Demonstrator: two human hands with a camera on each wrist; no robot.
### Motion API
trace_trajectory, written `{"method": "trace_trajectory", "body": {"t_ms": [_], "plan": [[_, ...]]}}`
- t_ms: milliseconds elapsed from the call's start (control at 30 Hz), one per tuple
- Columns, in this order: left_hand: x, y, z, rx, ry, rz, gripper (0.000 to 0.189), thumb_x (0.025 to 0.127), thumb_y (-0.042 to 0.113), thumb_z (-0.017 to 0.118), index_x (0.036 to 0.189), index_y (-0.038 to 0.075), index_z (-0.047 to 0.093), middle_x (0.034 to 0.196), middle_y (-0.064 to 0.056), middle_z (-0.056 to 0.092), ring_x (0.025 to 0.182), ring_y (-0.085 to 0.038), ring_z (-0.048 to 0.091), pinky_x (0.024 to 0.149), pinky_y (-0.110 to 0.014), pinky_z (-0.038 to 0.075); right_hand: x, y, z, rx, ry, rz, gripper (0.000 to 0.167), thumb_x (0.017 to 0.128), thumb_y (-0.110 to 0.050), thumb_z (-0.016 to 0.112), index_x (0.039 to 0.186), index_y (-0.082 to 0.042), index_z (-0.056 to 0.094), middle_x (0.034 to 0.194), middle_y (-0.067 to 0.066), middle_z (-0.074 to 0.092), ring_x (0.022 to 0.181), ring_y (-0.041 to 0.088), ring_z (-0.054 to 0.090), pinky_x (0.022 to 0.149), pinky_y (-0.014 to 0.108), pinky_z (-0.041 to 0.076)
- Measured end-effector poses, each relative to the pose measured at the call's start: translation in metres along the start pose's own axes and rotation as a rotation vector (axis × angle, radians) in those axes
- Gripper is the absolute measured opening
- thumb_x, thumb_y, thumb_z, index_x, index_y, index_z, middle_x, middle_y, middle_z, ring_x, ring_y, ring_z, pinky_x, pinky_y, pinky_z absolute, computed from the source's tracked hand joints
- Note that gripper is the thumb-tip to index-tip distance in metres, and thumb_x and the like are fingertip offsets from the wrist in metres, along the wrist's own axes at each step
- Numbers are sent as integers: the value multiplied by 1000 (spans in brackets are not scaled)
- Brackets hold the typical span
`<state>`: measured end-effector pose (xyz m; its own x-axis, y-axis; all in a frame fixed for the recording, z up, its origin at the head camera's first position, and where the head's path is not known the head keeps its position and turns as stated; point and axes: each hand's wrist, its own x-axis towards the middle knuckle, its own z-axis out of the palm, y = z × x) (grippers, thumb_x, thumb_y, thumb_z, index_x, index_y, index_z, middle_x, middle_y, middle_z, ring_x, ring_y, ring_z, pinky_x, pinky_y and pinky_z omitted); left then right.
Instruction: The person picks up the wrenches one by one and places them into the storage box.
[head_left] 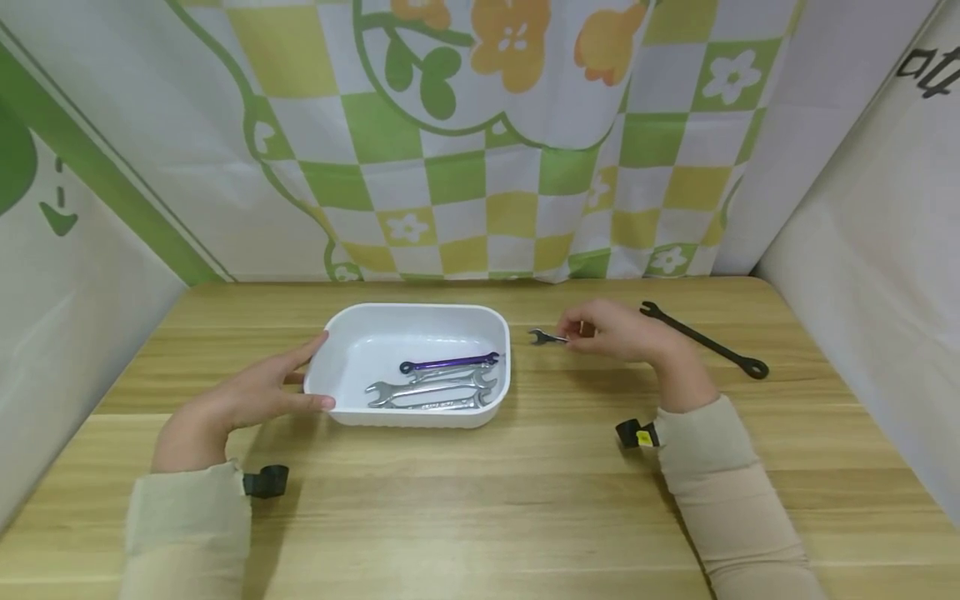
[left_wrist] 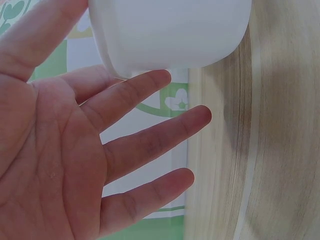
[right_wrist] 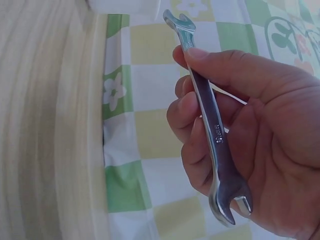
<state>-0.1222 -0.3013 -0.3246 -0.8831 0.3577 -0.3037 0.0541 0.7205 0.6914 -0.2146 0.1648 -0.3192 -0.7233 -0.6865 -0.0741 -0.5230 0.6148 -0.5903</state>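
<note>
A small silver open-end wrench (right_wrist: 212,120) is pinched between thumb and fingertips of my right hand (head_left: 618,332). Its one jaw end points toward the white plastic tray (head_left: 408,419), just right of that tray in the head view. My left hand (head_left: 255,392) spans the tray's left end, thumb near the front corner and index finger at the rim. Its other fingers are straight and spread in the left wrist view. Inside the tray lie a purple wrench (head_left: 450,363) and several silver wrenches (head_left: 431,387), grouped toward the right.
A long black wrench (head_left: 705,340) lies slanted on the wooden table (head_left: 465,508), beyond the right hand. Behind the table hangs a checkered green and yellow cloth (head_left: 457,179). Pale walls (head_left: 877,217) flank both sides.
</note>
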Motion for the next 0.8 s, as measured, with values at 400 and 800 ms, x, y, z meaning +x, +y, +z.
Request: {"method": "trace_trajectory", "body": {"t_ms": [400,800], "plan": [[-1,0,0,5,-9,-12,105,90,37,72,161,15,-3,157,-34,25,137,-52,41,100,-63,45,2,-18,-2,11,46,-28,11,94,-6,66,103,-7,72,84,1,62,77,15,54,69,30,48],[-1,0,0,1,0,4,105,90,35,73,160,11,-1,158,-33,22,136,-52,42,99,-62,46,18,-36,1,8,69,-150,11,94,-8,65,103,-8,71,86,0,66,80,14,57,72,30,51]]}}
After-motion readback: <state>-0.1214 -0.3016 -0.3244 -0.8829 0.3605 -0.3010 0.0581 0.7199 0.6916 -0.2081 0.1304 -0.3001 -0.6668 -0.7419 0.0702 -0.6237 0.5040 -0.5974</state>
